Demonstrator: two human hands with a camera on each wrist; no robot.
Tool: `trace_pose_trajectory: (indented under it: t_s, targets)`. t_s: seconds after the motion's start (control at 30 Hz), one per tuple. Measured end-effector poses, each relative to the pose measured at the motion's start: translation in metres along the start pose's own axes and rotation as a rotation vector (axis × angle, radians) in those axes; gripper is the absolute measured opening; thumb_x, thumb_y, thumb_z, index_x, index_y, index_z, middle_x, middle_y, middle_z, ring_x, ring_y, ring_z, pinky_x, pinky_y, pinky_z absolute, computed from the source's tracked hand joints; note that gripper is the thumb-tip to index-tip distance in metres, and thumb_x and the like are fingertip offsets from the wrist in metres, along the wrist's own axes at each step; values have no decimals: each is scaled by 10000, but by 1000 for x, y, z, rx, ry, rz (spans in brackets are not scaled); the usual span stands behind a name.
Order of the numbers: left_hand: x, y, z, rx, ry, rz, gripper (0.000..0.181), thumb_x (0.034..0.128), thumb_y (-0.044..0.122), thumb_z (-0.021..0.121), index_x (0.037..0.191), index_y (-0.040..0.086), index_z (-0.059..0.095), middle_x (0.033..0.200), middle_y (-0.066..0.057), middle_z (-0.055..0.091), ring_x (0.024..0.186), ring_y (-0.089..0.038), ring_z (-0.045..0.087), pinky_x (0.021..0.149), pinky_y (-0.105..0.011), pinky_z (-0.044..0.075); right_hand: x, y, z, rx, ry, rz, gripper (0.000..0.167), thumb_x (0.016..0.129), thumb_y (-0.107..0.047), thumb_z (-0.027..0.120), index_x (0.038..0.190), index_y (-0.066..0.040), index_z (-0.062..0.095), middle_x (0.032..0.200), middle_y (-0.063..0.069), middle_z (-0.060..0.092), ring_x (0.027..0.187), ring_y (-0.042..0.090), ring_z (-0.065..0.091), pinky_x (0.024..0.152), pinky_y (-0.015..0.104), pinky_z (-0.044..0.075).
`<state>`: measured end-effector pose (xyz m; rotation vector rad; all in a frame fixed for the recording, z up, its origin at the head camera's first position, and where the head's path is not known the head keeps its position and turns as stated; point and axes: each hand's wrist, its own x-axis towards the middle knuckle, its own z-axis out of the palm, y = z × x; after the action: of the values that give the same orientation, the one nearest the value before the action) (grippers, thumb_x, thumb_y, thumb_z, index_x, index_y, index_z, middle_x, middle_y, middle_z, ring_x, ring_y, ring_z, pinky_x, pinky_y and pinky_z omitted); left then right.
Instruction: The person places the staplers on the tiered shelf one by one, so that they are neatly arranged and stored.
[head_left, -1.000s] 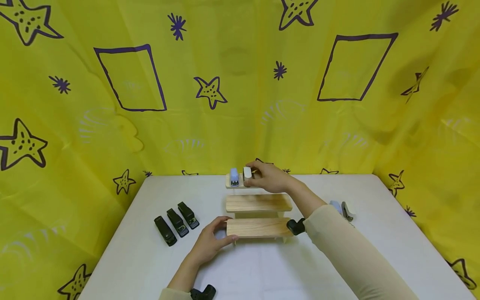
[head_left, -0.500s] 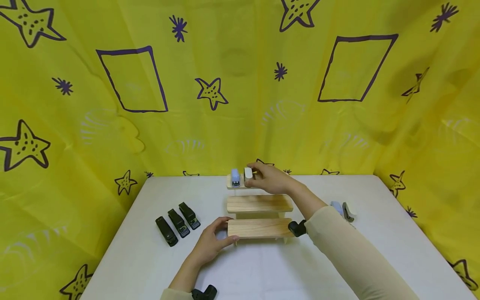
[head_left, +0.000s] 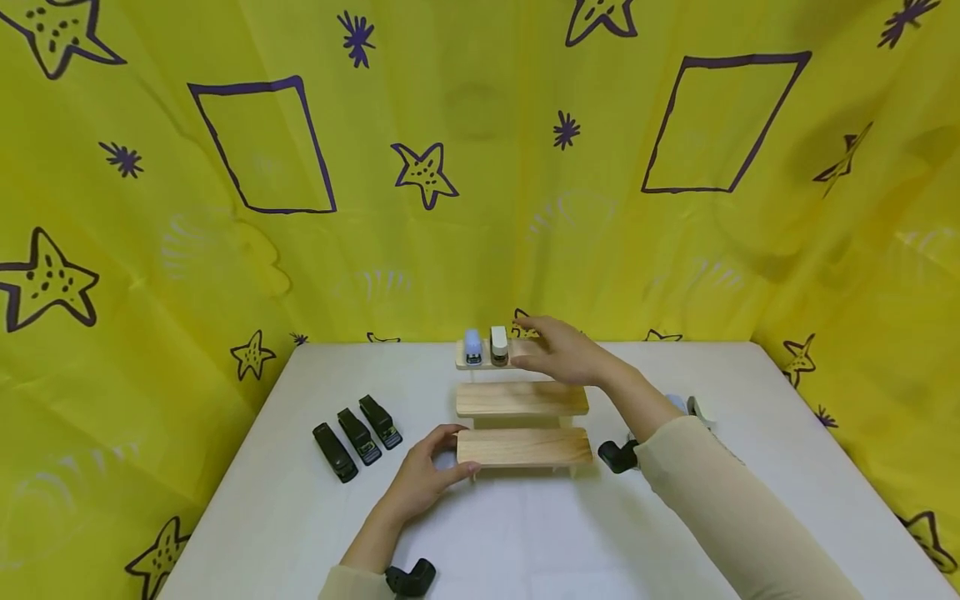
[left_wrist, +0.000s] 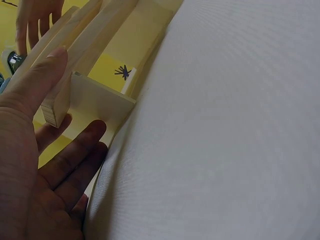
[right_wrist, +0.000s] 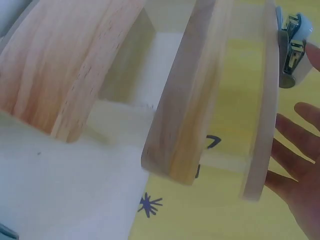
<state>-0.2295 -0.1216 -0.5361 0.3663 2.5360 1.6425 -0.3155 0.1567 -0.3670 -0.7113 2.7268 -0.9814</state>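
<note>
A three-tier wooden stand (head_left: pixel 523 447) is on the white table. My left hand (head_left: pixel 422 475) grips the left end of its lowest board; in the left wrist view the thumb (left_wrist: pixel 57 62) lies over the board and a finger reaches beneath. On the top tier, a light blue stapler (head_left: pixel 472 345) and a white stapler (head_left: pixel 498 345) stand side by side. Just right of the white stapler is my right hand (head_left: pixel 562 350), its fingers spread apart and holding nothing. The right wrist view shows those fingers (right_wrist: pixel 295 150) along the top board's edge, close to both staplers.
Three dark staplers (head_left: pixel 359 436) lie in a slanted row on the table's left. To the right, a light blue item (head_left: pixel 677 402) and a white stapler (head_left: pixel 700 412) sit partly behind my right forearm. A yellow patterned curtain (head_left: pixel 480 242) encloses the back and sides.
My right hand has let go of the white stapler and moved slightly right, leaving it standing on the top tier. My left hand keeps its grip on the lowest board.
</note>
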Motion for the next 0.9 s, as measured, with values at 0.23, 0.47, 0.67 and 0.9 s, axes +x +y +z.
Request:
trace_pose_trajectory:
  t_s: [0.23,0.47,0.67,0.9]
  targets:
    - [-1,1,0,-6,-1,-1,569,839,405,863,1340,286,621,1208,38,732,1254,-230,604,1138,-589,356,-16,8,-11,-5,7,33,762,996,-405,690,1611,-121,342,1666,143,344,1547,391,303,1214,614,300]
    - [0,1,-1,-6,-5,6,556,848,400,857,1337,287,617,1223,26,735,1245,-220,621,1126,-570,375,-37,18,-20,-30,15,44,770,1003,-425,676,1606,-89,334,1661,157,342,1541,411,293,1203,638,289]
    - [0,2,-1,-7,-6,2,563,842,402,863,1338,295,619,1220,35,734,1247,-210,616,1128,-556,376,-50,28,-25,-73,22,55,784,1003,-473,660,1605,-88,337,1623,169,399,1509,424,346,1166,657,332]
    - [-1,1,-2,-3,-5,-3,570,835,411,867,1336,311,615,1216,39,734,1241,-204,616,1127,-556,377,-64,41,-30,-95,23,91,806,993,-505,661,1603,-90,336,1604,187,418,1482,450,372,1138,680,345]
